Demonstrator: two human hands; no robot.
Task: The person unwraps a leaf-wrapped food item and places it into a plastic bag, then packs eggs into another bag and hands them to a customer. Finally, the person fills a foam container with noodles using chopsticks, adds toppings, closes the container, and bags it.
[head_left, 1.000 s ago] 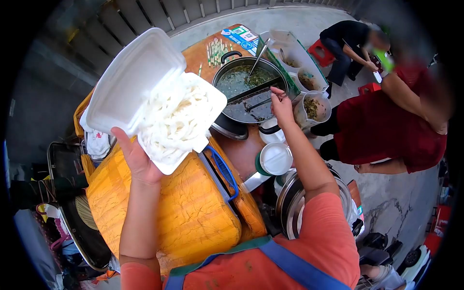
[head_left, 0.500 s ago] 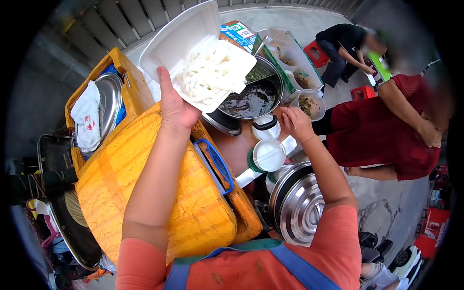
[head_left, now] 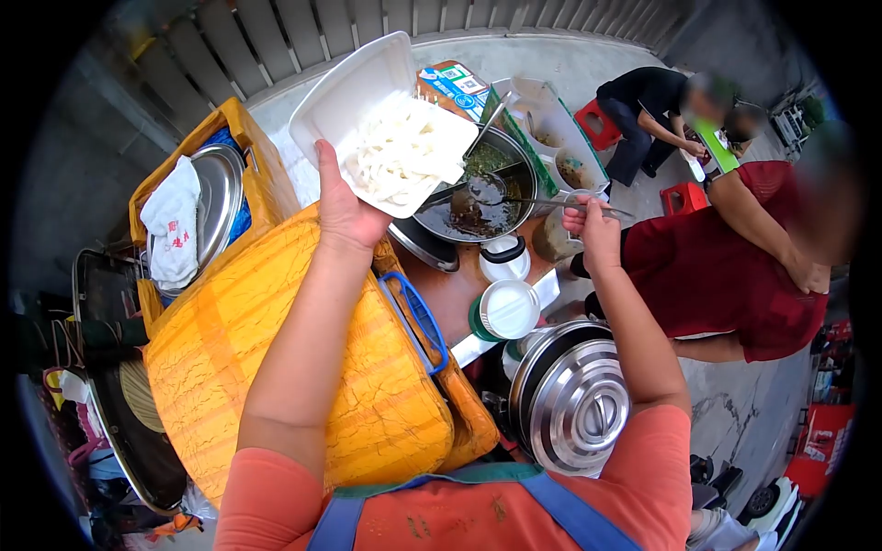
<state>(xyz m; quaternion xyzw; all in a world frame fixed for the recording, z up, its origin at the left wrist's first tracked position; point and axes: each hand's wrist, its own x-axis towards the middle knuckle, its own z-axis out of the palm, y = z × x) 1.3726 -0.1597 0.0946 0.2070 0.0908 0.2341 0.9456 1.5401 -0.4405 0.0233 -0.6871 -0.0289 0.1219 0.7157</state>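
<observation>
The left hand (head_left: 352, 213) supports a white box (head_left: 356, 87) from its near side, with the lid raised; the thumb lies along the wall and the other fingers are mostly hidden beneath, but the grip on the box appears firm; white noodles (head_left: 404, 151) lie inside it. The right hand (head_left: 595, 230) has its fingers closed together around the handle of a ladle (head_left: 542, 202), not far from the handle's end.

The ladle's long axis runs across the view; its bowl lies to the left of the right hand's fingers and points toward the box, so it is between the two hands, and in this view it is nearer to the box's edge than to the fingers holding it; the bowl carries dark liquid over the pot (head_left: 516, 227), but whether it touches the broth below, I cannot tell.

The box is just beside the pot, on its left, and partly covers its rim; a white-lidded cup (head_left: 511, 309) stands near on the tabletop (head_left: 446, 289).
</observation>
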